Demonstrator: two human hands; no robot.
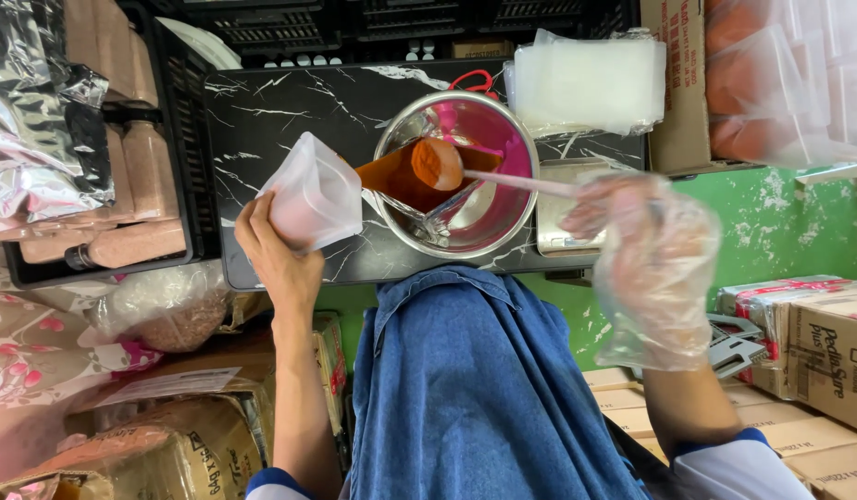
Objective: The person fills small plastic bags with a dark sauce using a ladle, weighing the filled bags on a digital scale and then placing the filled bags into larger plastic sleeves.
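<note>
Powder, orange-red and heaped, rides the spoon (447, 165) that my right hand (646, 264), in a loose plastic glove, grips closed by the long handle, out ahead of me over the steel bowl (507, 208). My left hand (280, 259), bare, is wrapped around a small clear pouch (313, 199) beside the bowl, above the black marbled tray (262, 120). Stacked empty pouches (586, 83) lie beyond my right hand. I judge the mound could spill if the spoon tilts or the pouch mouth sags.
</note>
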